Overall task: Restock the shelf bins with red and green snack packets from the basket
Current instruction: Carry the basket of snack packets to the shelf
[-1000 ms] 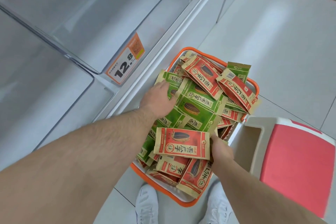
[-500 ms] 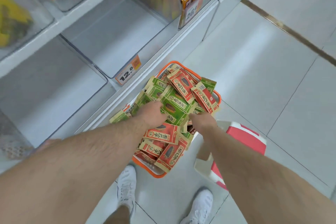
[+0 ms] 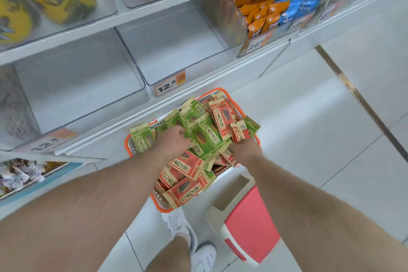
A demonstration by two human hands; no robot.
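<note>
Starting at the left of the frame, I am seeing two clear bins [image 3: 84, 95] standing bare on the shelf, each with a 12.8 tag [image 3: 169, 85] at its front lip. Below them, at centre, the basket [image 3: 129, 146] is sitting on the floor against the shelf base, piled over its rim with green packets [image 3: 205, 137] and red packets [image 3: 185, 164].

My left hand [image 3: 174, 142] is digging into the green heap, fingers curling down round a packet or two; my right hand [image 3: 246, 148] is doing the same just to its right, clenching among mixed packets. Exactly how many each is holding I cannot tell, since the fingertips are buried.

I am judging these packets to be light, thin and crinkly, with slick faces that will slide off one another, so I am favouring a pinch across a flat stack, thumb on top, rather than a loose scoop.

The basket's floor and lower layers are hidden, packet print is blurring, and at lower right the red stool [image 3: 249, 223] is partly covered by my arm.
</note>
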